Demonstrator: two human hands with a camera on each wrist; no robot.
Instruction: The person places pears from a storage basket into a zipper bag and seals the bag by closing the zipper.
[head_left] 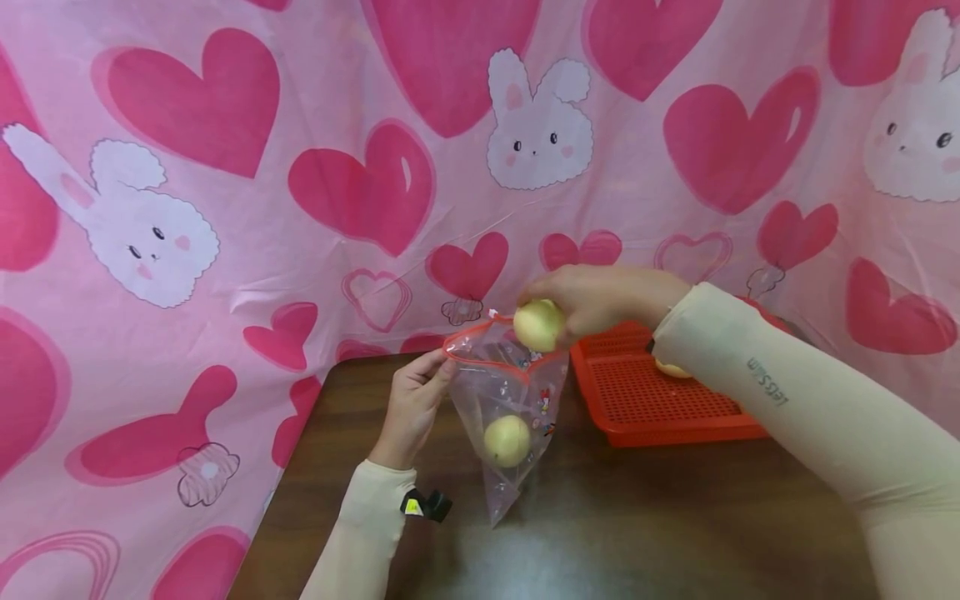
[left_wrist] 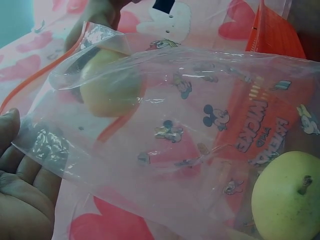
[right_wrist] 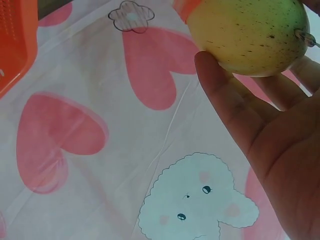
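My left hand [head_left: 417,398] pinches the orange zip edge of a clear plastic zip bag [head_left: 480,396] at its left corner. The bag hangs mouth up, with cartoon prints on its side. Low inside it sits a round yellow-green pear [head_left: 507,442], its brown stem showing in the left wrist view. Another pear [head_left: 538,325] is gripped in my right hand [head_left: 600,296] at the bag's mouth. Dark speckles and a stem mark this held pear [right_wrist: 250,37] in the right wrist view, where the fingers curve round it.
A red-orange plastic basket [head_left: 622,435] stands on the dark wooden table [head_left: 637,517] to the right. Part of a yellow fruit [head_left: 671,369] shows inside it, below my right sleeve. Behind the table hangs a pink cloth [head_left: 322,108] with hearts and rabbits.
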